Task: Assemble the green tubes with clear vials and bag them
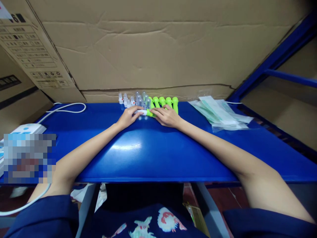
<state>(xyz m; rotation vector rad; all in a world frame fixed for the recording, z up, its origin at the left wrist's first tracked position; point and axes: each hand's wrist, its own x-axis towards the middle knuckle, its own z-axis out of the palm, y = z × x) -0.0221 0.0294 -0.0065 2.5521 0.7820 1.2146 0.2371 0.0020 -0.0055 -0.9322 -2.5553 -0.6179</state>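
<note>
Both my hands reach to the far edge of the blue table. My left hand and my right hand meet on a small part with a white body and a green end, fingers pinched on it from either side. Just behind stands a row of bright green plastic pieces. To their left are several small clear and white caps, upright near the cardboard wall.
A pile of sealed clear-and-green pouches lies at the right back. A white cable runs to a white power strip at the left. Cardboard boxes wall the back; a blue rack frame stands right.
</note>
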